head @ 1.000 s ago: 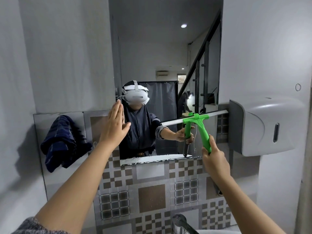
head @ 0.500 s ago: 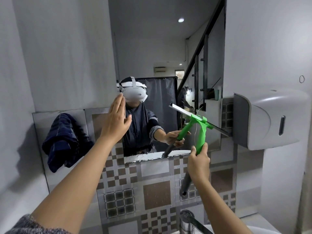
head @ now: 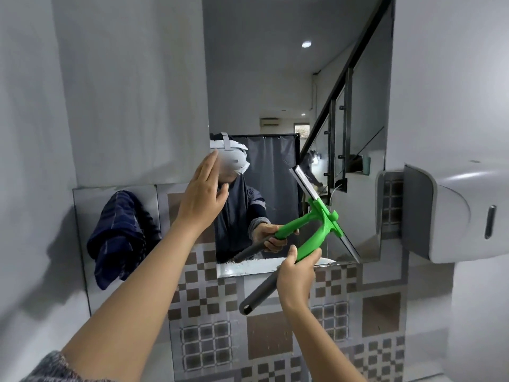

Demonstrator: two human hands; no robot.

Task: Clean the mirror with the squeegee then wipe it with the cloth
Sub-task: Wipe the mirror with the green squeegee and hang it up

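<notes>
Head view | right hand (head: 296, 274) wrapped round green squeegee (head: 319, 230) handle, blade slanted on lower right of mirror (head: 275, 92) | left hand (head: 202, 194) spread flat at mirror's left edge | dark cloth (head: 121, 235) hanging on wall, left-centre frame

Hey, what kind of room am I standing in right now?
Most likely a washroom or a hand-washing corner in a building. A wall mirror sits above patterned tiles, a white wall-mounted dispenser hangs to its right, and a dark cloth hangs at the left.
</notes>
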